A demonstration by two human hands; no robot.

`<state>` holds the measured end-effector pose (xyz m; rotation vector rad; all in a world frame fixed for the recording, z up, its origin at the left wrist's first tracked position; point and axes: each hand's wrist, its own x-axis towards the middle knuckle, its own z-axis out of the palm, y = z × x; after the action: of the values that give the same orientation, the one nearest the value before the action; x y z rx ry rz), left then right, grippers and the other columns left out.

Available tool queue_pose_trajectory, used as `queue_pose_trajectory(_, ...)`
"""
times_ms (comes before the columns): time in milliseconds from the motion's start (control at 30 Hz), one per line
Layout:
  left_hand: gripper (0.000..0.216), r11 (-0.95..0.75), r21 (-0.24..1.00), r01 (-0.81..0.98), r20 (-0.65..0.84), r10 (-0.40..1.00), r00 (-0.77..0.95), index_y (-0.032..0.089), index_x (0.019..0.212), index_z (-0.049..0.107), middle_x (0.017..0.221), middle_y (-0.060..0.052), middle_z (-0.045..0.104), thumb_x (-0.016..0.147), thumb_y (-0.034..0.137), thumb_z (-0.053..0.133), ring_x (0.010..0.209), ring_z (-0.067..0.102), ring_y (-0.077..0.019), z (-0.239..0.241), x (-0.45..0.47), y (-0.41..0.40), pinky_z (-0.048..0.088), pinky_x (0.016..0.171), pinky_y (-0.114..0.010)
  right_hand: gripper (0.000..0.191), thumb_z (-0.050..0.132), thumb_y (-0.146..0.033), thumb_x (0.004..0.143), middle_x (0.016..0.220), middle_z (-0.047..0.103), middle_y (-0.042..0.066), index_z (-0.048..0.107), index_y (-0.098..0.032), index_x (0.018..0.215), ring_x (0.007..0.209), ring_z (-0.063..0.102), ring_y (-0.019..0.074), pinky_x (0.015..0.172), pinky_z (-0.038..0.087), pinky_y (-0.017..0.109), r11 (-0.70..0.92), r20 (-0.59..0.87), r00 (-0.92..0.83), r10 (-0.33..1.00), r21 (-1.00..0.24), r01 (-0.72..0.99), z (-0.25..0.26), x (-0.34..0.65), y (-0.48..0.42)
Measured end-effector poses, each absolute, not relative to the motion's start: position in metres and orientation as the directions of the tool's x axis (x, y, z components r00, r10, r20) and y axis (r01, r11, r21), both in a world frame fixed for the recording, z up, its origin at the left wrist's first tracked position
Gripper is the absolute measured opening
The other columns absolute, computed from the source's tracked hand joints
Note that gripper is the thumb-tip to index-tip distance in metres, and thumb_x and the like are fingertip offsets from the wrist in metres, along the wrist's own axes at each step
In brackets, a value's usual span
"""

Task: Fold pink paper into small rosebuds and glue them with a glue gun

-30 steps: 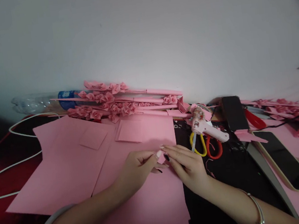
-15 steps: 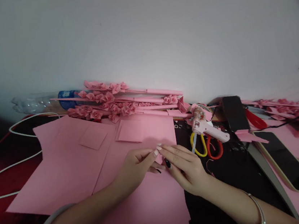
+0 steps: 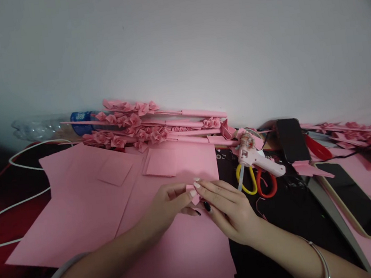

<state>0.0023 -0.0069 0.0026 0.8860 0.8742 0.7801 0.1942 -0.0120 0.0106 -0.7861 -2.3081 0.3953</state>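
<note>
Between my two hands is a small piece of folded pink paper point(image 3: 195, 197), mostly covered by fingers. My left hand point(image 3: 171, 202) pinches it from the left with thumb and fingers. From the other side my right hand point(image 3: 225, 201) grips it, its fingertips meeting the left thumb. Large pink paper sheets point(image 3: 186, 256) lie under the hands. Just beyond them sits a stack of small pink paper squares point(image 3: 159, 162), and a single square point(image 3: 115, 171) rests on the left sheet.
Pink paper flowers on stems point(image 3: 136, 127) lie along the wall beside a plastic bottle point(image 3: 42, 128). To the right are a glue gun point(image 3: 259, 162), scissors with yellow and red handles point(image 3: 267, 185), a dark phone point(image 3: 290, 139) and a larger phone point(image 3: 358, 199). White cables point(image 3: 14, 207) run at left.
The fingers have shifted slightly, and a bit more of the folded pink paper shows between them. Both hands keep their hold on it.
</note>
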Motion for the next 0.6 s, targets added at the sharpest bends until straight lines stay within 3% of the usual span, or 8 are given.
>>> queue_pose_trajectory(233,0.019,0.368,0.927,-0.075,-0.286,0.822,0.492,0.016,0.087,0.069,0.082,-0.003,0.073,0.083,0.033,0.061,0.078,0.068,-0.0158,0.005,0.005,-0.005,0.054,0.072,-0.028,0.048,0.045,-0.006,0.086,0.123,0.062,0.012,0.047,-0.018,0.132,0.114,0.057,0.0232,0.093,0.049,0.041,0.709,0.445,-0.577,0.685,-0.588,0.389,0.011,0.196,-0.012)
queue_pose_trajectory(333,0.017,0.383,0.923,-0.031,-0.31,0.791,0.528,0.016,0.084,0.067,0.079,-0.003,0.073,0.085,0.029,0.056,0.076,0.069,-0.0163,0.007,0.007,-0.008,0.054,0.071,-0.028,0.028,0.046,-0.013,0.088,0.099,0.066,0.009,0.053,-0.017,0.115,0.087,0.062,0.0188,0.075,0.052,0.033,0.582,0.376,-0.488,0.788,-0.715,0.388,0.012,0.195,-0.013)
queue_pose_trajectory(433,0.017,0.375,0.927,0.014,-0.32,0.77,0.552,0.016,0.079,0.066,0.074,-0.001,0.073,0.085,0.021,0.05,0.073,0.07,-0.0168,0.009,0.009,-0.013,0.054,0.069,-0.027,0.003,0.051,-0.02,0.086,0.072,0.053,0.0,0.049,-0.019,0.088,0.057,0.047,0.0121,0.052,0.041,0.024,0.464,0.252,-0.465,0.849,-0.777,0.426,0.013,0.193,-0.011)
queue_pose_trajectory(533,0.02,0.343,0.938,0.055,-0.308,0.748,0.588,0.016,0.08,0.066,0.076,-0.001,0.073,0.082,0.013,0.047,0.073,0.07,-0.017,0.008,0.009,-0.016,0.054,0.066,-0.026,0.022,0.051,-0.024,0.087,0.061,0.038,-0.005,0.038,-0.021,0.07,0.052,0.035,0.0102,0.048,0.031,0.023,0.463,0.166,-0.579,0.798,-0.784,0.414,0.012,0.192,-0.008)
queue_pose_trajectory(600,0.021,0.343,0.936,0.074,-0.315,0.73,0.607,0.017,0.079,0.066,0.078,-0.003,0.073,0.082,0.012,0.046,0.074,0.07,-0.0173,0.006,0.009,-0.016,0.055,0.065,-0.025,0.028,0.047,-0.025,0.091,0.059,0.039,-0.005,0.037,-0.021,0.065,0.052,0.036,0.0101,0.049,0.031,0.023,0.464,0.145,-0.633,0.761,-0.803,0.374,0.012,0.192,-0.006)
